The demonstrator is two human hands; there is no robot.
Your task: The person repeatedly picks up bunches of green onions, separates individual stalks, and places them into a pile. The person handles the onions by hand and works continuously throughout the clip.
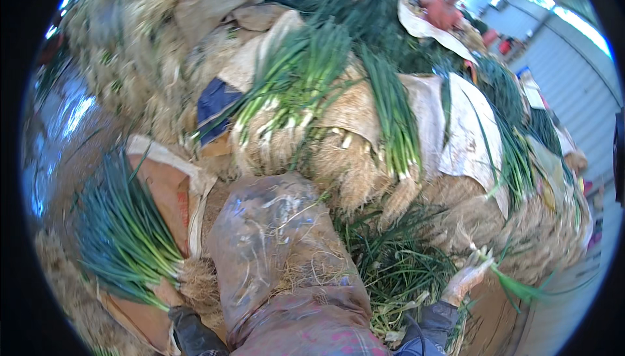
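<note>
At the lower left, my left hand is at the root end of a big bunch of green onions, its fingers mostly hidden by the stalks. The bunch lies over brown sacking, green tops pointing up and left, bushy roots towards my lap. Out to the lower right, my right hand grips a green onion near its white end, the leaves trailing right. A dirty plastic covering with loose roots on it lies over my lap.
Green onions with shaggy roots lie heaped ahead, partly under pale cloths. Leaf trimmings lie right of my lap. Wet floor shows at left. A person in an orange top is beyond the heap, near a corrugated wall.
</note>
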